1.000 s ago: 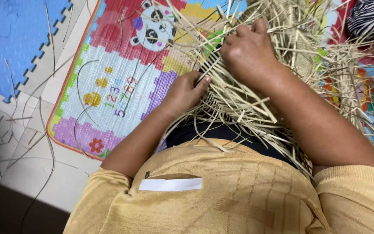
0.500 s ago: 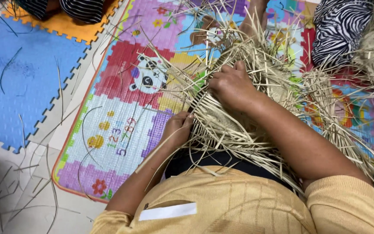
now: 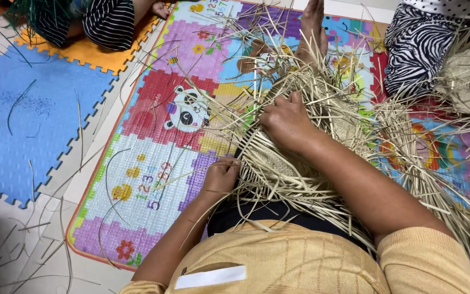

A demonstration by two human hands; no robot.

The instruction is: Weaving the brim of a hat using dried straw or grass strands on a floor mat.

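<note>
While the right hand (image 3: 286, 122) presses closed on the woven straw piece (image 3: 278, 163), the left hand (image 3: 220, 177), at seven o'clock, pinches one strand (image 3: 183, 177) running toward nine o'clock.

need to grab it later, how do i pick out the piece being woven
Start at the bright picture play mat. At its near right edge, the woven straw piece lies under the left hand and right hand: tightly plaited, unlike the loose straw around it.

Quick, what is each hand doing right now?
Left hand: closed, gripping straw strands at the woven piece's edge.
Right hand: fingers curled, pressing down on the woven piece.
</note>
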